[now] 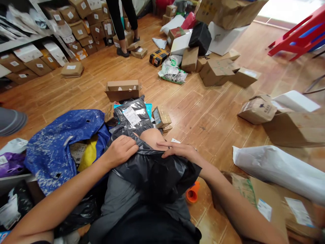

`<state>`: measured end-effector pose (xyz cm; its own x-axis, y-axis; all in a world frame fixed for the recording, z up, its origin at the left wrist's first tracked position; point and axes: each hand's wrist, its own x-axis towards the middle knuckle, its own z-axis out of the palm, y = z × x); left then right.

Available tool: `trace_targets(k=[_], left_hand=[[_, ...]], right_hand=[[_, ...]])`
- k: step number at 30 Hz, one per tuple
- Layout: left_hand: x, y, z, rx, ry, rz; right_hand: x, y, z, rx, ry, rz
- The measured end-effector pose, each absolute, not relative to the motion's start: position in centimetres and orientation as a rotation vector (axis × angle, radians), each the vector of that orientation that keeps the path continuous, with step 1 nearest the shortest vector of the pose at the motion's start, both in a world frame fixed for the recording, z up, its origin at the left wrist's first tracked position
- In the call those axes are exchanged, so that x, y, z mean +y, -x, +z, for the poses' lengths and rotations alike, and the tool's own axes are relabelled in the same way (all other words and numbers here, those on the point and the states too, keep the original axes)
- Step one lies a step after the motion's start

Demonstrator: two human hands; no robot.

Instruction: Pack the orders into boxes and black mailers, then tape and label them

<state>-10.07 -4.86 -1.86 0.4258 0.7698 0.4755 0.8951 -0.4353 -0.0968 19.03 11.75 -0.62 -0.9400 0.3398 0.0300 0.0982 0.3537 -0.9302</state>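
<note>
Nearest to us, at six o'clock, is dark clothing (149, 223); just beyond it, also at six, we see the black plastic (162, 173). At eight o'clock, the left hand (122, 149) has its fingers curled together, gripping the plastic's edge. At five o'clock, the right hand (180, 149) touches the plastic with fingers extended, slightly apart; whether they pinch it, we cannot tell. A labelled parcel (139, 110) lies at nine.

Passage, as I log it: wooden floor (200, 118), ahead and right of the right hand (179, 149). Obstacles: small carton (164, 117), ahead of that hand; dark parcel (142, 116), ahead of the left hand (123, 149); blue sack (48, 152), left of same; white package (274, 169), well right of the right hand.
</note>
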Motion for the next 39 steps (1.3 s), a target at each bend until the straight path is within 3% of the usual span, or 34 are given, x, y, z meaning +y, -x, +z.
trace_targets(k=[7, 17, 22, 31, 39], left_hand=[[-4.9, 9.6, -1.8, -1.563, 2.390, -0.483], [-8.2, 9.7, -2.8, -1.334, 2.395, -0.587], [-8.8, 10.3, -3.6, -1.367, 2.408, -0.687], [-10.0, 9.7, -4.4, -1.517, 2.488, -0.819], [-14.9, 8.1, -4.7, -1.787, 2.474, -0.683]], right_hand=[[10.2, -20.1, 0.2, -2.521, 0.322, 1.577], [9.2, -18.2, 1.2, -2.950, -0.301, 0.851], [8.5, -17.0, 2.3, -2.992, -0.525, 0.707], [9.7, -15.7, 1.8, -3.035, -0.281, 1.195], [8.2, -14.4, -1.0, -2.988, -0.186, 1.336]])
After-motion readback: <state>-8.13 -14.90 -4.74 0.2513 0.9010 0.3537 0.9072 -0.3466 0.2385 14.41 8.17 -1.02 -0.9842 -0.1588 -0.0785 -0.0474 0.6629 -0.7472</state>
